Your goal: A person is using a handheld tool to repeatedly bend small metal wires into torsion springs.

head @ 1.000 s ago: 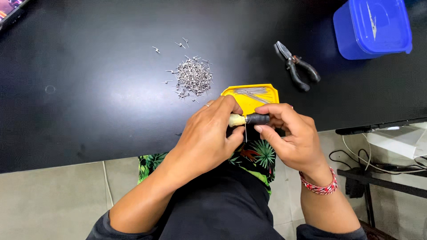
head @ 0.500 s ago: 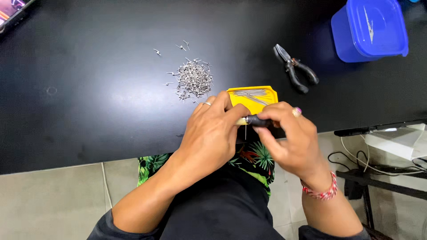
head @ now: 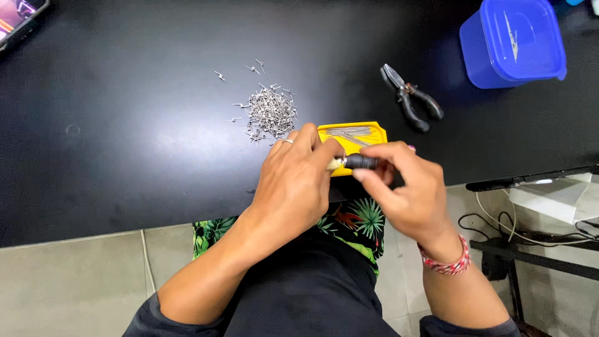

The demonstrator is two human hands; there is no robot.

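On a black counter (head: 125,156), a heap of small metal pins (head: 269,114) lies beside the left hand (head: 293,187), fingers closed on a pale tip. The right hand (head: 405,187) pinches the black-handled tool (head: 360,162) over a yellow tray (head: 352,134); pliers (head: 412,98) and a blue container (head: 513,42) sit beyond.

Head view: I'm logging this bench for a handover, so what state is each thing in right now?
Blue container: lid on, shut.
Pliers: lying flat, untouched, jaws together.
Yellow tray: open, thin metal pieces inside.
Pile of small metal pins: loose on the black table.
Small black tool: held by left hand and right hand.
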